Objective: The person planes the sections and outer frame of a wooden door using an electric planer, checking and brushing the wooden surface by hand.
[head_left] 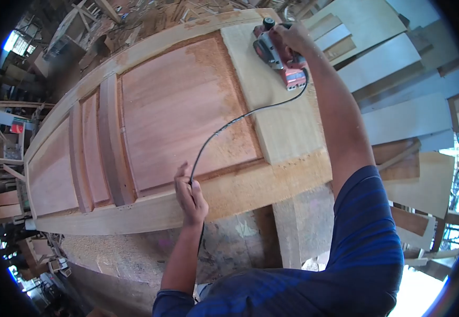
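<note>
Hands: R (293, 39) grips tool (273, 53), L (191, 198) cord (224, 128) (loosely).

A worn, stained workbench (224, 244) carries a large panelled wooden door (174, 113) that lies flat across it, pale at the frame and pinkish in the panels.

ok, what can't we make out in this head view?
All in the head view:
- Underside of the power tool: hidden by its own body.
- Lettering on its label: too small.
- Tool handle: partly covered by the right hand.
- Cord: a stretch is hidden by the left hand; its far end is out of sight below.
- Clutter at upper left: too blurred to identify.
</note>
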Action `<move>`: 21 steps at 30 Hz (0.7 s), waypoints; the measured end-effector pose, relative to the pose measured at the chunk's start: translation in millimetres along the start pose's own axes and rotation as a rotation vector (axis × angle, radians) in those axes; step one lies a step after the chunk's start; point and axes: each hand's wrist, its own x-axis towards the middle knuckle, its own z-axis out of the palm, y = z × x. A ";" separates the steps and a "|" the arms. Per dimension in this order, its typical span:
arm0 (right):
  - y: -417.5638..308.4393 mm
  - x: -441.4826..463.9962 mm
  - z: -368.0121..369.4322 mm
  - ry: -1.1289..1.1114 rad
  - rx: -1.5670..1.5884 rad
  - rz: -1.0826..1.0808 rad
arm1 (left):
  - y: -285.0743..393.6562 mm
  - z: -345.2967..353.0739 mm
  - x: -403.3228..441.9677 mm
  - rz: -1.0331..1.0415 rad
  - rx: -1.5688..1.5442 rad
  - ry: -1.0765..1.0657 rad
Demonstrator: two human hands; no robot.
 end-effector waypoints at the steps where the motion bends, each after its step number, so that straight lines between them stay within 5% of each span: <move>1: 2.3 -24.9 -5.9 -0.001 0.017 0.002 | -1.6 0.1 0.1 0.017 -0.003 0.012; 11: 49.2 -228.5 -47.3 -0.055 0.181 0.107 | 6.2 -2.9 -1.3 0.068 0.040 0.250; 21: 83.8 -381.0 -84.9 -0.030 0.164 0.208 | 13.8 -2.8 -7.2 0.202 0.122 -0.068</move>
